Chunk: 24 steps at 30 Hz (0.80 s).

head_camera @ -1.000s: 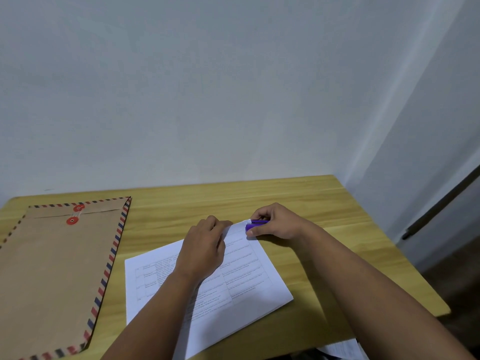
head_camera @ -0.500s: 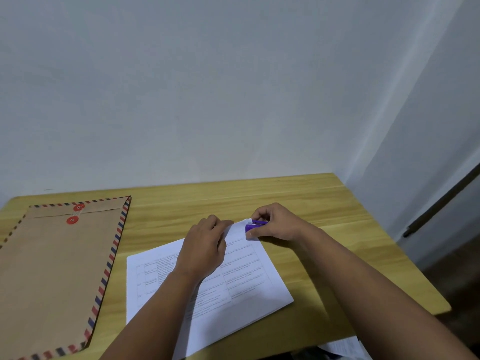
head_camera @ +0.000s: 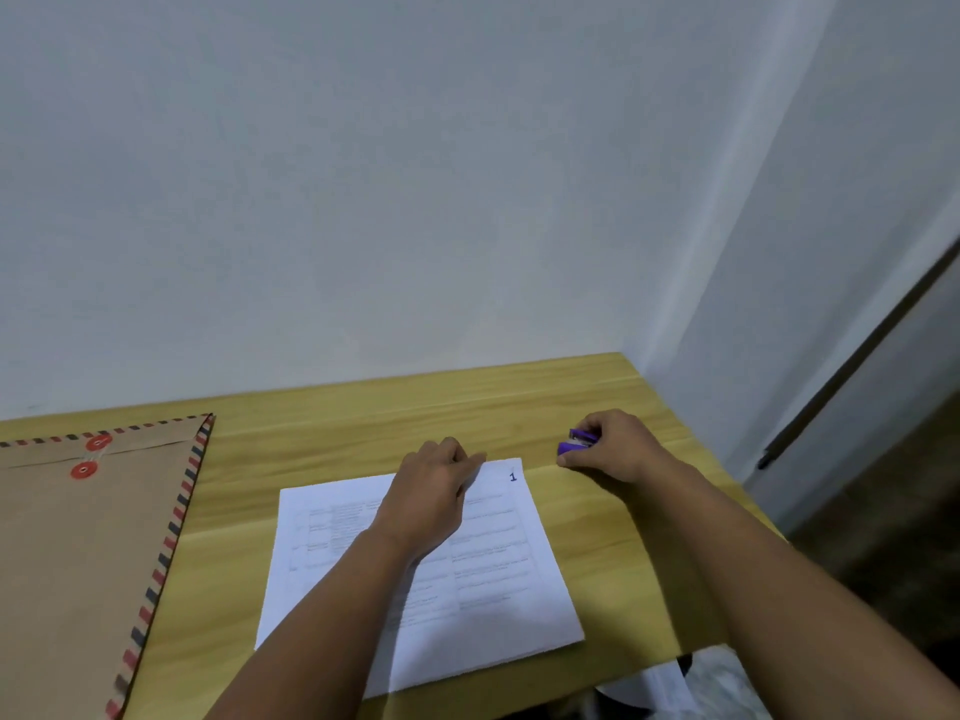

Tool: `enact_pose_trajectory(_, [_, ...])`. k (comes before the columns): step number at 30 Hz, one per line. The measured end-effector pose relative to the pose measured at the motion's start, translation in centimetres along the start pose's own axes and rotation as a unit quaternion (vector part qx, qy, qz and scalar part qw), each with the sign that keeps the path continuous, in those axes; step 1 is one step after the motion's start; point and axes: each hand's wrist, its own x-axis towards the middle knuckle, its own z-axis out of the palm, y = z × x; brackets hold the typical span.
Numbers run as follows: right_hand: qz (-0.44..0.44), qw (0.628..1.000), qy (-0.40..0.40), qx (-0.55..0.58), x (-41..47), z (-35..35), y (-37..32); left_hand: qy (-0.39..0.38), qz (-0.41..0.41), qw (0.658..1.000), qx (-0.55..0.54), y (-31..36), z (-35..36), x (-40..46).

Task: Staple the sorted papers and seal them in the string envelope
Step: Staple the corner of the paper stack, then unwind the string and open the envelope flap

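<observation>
I note the right hand (head_camera: 618, 449) has drawn the purple stapler (head_camera: 576, 443) off the papers (head_camera: 493, 579), fingers curled round it; left hand (head_camera: 431, 496) presses them, fingers loosely bent.

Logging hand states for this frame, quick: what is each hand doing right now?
Left hand: fingers relaxed, resting on the papers, gripping nothing.
Right hand: curled round the purple stapler, off the papers.
</observation>
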Motion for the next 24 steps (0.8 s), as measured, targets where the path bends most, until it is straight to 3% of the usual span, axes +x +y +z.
enact_pose_trajectory(3, [0.023, 1.000, 0.017, -0.007, -1.1, -1.3, 2.1, -0.019, 0.008, 0.999, 0.036, 2.0, 1.1, 1.4])
enact_pose_trajectory(7, [0.021, 1.000, 0.012, -0.008, -2.2, -1.6, 2.2, -0.053, -0.038, 0.996, 0.067, 2.8, -0.3, 1.5])
enact_pose_trajectory(15, [-0.093, 0.986, 0.137, -0.030, -1.6, 1.8, -5.9, -0.040, -0.163, 0.974, 0.153, -5.5, -10.5, -4.0])
enact_pose_trajectory(19, [-0.170, 0.979, 0.105, -0.027, -0.9, 6.1, -13.1, -0.043, -0.253, 0.950, 0.179, -11.0, -16.2, -9.1])
enact_pose_trajectory(24, [-0.231, 0.972, 0.011, -0.047, -0.9, 11.6, -22.4, -0.030, -0.350, 0.919, 0.180, -16.7, -20.4, -15.5])
